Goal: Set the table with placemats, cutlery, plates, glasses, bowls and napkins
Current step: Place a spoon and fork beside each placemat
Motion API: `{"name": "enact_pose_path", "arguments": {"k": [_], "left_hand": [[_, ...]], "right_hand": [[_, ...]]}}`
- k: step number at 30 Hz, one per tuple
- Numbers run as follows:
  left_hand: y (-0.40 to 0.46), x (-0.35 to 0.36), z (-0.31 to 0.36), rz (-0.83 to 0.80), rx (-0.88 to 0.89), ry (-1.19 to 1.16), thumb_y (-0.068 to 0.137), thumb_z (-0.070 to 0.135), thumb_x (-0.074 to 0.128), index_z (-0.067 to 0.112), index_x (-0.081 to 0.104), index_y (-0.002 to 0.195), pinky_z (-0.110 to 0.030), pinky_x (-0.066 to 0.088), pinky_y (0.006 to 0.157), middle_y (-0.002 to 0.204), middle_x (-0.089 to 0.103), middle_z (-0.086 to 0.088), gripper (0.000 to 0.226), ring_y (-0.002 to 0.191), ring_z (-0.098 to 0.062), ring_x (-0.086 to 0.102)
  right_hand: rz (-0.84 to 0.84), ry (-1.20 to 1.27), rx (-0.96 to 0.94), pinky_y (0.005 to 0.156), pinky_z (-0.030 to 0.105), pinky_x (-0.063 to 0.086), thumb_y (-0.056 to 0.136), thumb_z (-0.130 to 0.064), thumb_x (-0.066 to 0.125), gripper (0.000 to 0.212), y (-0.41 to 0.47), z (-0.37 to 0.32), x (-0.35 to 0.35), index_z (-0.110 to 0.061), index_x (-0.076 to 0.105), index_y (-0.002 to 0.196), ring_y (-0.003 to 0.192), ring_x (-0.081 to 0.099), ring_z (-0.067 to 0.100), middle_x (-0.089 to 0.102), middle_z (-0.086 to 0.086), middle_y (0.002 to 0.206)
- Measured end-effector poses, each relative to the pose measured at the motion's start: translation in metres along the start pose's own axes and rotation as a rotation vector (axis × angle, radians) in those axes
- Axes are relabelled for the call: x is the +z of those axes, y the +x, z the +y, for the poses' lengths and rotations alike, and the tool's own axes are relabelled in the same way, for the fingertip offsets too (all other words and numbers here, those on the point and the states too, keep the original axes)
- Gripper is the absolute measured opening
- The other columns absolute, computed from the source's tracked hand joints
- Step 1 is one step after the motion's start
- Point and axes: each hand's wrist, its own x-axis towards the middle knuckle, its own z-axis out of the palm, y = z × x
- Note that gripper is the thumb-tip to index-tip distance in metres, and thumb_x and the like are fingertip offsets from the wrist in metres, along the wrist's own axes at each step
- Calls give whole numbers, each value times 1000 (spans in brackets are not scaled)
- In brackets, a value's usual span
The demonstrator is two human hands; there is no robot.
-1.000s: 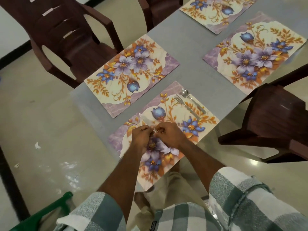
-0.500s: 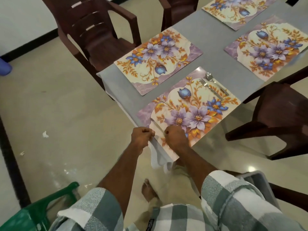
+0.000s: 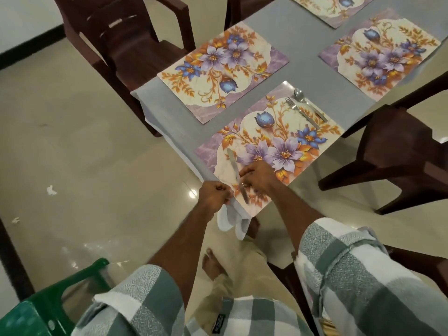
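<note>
A floral placemat [image 3: 252, 121] lies at the near corner of the grey-clothed table [image 3: 303, 42]. A steel knife [image 3: 232, 161] rests along its near left side, blade pointing away from me. My right hand [image 3: 258, 178] pinches the knife near its middle. My left hand [image 3: 213, 195] is a closed fist at the table corner, against the hanging cloth; I cannot tell whether it grips the cloth. A fork [image 3: 301, 112] and a spoon [image 3: 309, 105] lie side by side at the mat's far right end.
Three more floral placemats lie on the table: the far-left placemat [image 3: 218, 71], the right placemat [image 3: 380, 59] and the back placemat [image 3: 334, 10]. Brown chairs stand at the left [image 3: 126, 44] and right [image 3: 400, 151]. A green chair [image 3: 41, 309] is at my lower left.
Both hands have drawn back from the middle of the mat to its near corner. The knife now lies flat on the mat's left side under my right fingers.
</note>
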Motion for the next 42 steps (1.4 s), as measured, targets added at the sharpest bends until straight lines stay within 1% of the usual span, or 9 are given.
{"name": "enact_pose_path", "arguments": {"k": [2,4,7,10,12,17,23,34,42], "left_hand": [[4,6,-1,-12,32,37,81,2,78,7,76,80,-34,62,67,82,73,-9,6,81,-28,69],[9,10,-1,0,46,65,81,2,78,12,75,76,-42,62,79,82,73,-8,11,82,-26,70],[14,10,1,34,51,90,82,4,77,10,75,81,-44,61,84,85,73,-10,7,83,-26,69],[16,5,1,99,52,122,85,1,75,11,74,84,-44,61,86,87,73,-10,9,84,-30,71],[17,0,1,132,51,134,84,-1,74,11,74,84,-45,62,85,88,73,-10,11,83,-31,72],[18,-19,-4,183,41,138,83,2,77,17,74,77,-40,63,78,81,74,-5,17,71,-25,72],[12,-29,-9,204,72,131,83,5,78,12,75,82,-34,62,74,80,73,-5,8,65,-22,69],[5,-33,-18,174,101,136,85,7,78,13,71,86,-37,62,78,84,72,-5,9,71,-23,70],[7,-31,0,147,127,186,84,7,80,10,74,88,-39,63,79,86,74,-8,8,72,-24,72]], "right_hand": [[-3,-126,-61,45,10,43,80,3,72,20,3,0,3,-5,79,97,47,59,3,76,9,81],[49,-231,-120,59,13,52,81,-3,73,19,6,1,7,-9,80,97,63,65,7,78,5,89],[182,-329,-155,82,32,58,85,-13,70,18,6,8,20,-13,80,99,85,70,19,77,6,97],[172,-367,-156,91,37,55,89,-29,70,29,-3,16,36,-13,76,112,97,67,24,74,6,108],[135,-420,-163,97,37,50,91,-28,68,33,-5,18,43,-13,71,122,108,64,26,71,8,117],[112,-494,-191,99,37,49,96,-20,61,31,-5,15,49,-14,69,126,110,64,28,69,10,121],[119,-451,-199,91,36,53,93,-18,64,30,-11,18,58,-17,73,122,106,65,27,69,7,118],[123,-421,-154,94,39,57,93,-23,70,30,-11,12,59,-14,74,121,99,69,24,73,6,116],[114,-423,-177,96,35,52,93,-20,69,31,-16,14,57,-12,72,123,105,66,26,71,9,120]]}}
